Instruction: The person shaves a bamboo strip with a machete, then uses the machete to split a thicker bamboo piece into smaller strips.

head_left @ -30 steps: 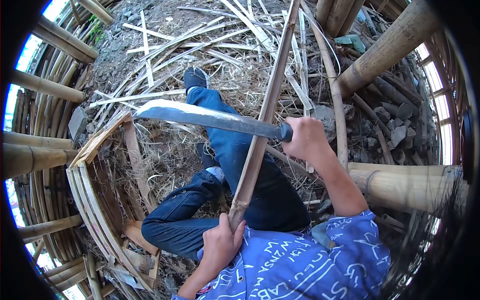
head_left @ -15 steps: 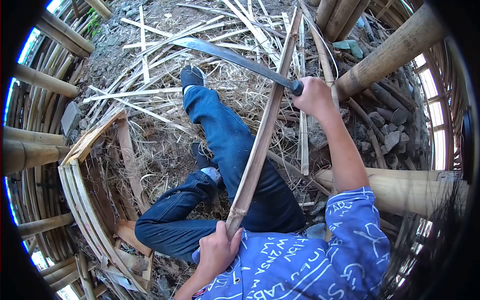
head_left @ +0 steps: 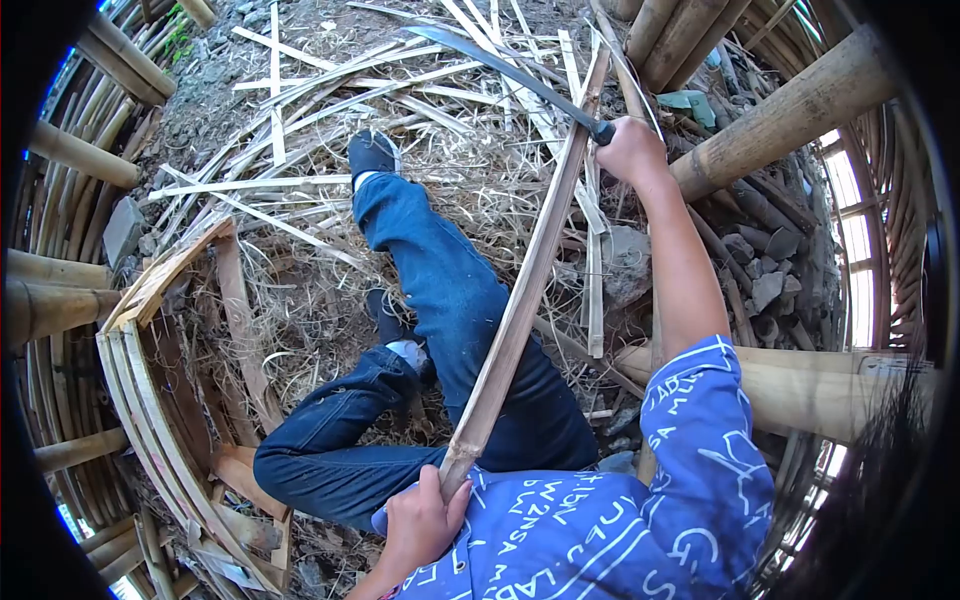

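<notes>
My right hand [head_left: 632,152] is wrapped round the dark handle of a machete [head_left: 512,74], its long curved blade pointing up and left. The blade crosses the upper part of a split bamboo strip [head_left: 535,270], close to the handle. This long strip runs slantwise from my waist over my jeans [head_left: 455,290] toward the top of the view. Down by my shirt, my left hand [head_left: 425,522] grips the strip's near end, just below a node. That lowest end is partly covered by my fingers.
Pale bamboo slats [head_left: 276,100] and curly shavings litter the ground ahead. At left stands a slatted wooden crate [head_left: 150,400]. Thick bamboo poles [head_left: 790,115] reach in from the right, above stones [head_left: 768,285]. A bamboo wall [head_left: 70,385] curves along the left.
My right hand has moved slightly up along the bamboo strip with the machete, and the blade is now tilted more steeply. My left hand keeps its grip on the near end.
</notes>
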`<state>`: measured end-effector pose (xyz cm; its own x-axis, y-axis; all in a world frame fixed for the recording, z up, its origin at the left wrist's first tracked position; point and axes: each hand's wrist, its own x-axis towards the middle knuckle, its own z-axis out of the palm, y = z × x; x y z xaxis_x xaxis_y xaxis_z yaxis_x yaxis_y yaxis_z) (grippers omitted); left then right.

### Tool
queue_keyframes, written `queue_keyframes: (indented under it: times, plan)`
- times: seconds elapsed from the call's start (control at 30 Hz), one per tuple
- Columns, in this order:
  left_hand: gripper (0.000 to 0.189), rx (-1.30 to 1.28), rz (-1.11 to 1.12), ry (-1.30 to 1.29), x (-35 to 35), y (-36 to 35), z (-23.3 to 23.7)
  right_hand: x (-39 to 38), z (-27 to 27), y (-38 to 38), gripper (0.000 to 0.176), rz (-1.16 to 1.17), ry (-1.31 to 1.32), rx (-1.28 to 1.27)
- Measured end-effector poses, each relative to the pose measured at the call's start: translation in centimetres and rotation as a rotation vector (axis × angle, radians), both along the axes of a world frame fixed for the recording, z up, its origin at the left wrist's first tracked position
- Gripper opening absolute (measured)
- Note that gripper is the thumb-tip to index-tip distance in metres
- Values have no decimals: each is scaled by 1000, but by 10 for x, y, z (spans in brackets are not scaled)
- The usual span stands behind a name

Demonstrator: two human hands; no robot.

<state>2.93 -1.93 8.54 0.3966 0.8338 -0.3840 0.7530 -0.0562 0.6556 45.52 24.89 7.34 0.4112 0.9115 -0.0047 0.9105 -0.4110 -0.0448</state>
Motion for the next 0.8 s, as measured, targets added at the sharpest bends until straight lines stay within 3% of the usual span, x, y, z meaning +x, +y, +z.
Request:
queue_keyframes:
  times: [0.8]
  plan:
    - [38, -12, 27, -23, 0, -3, -7, 18, -5, 30, 33, -49, -26, -4]
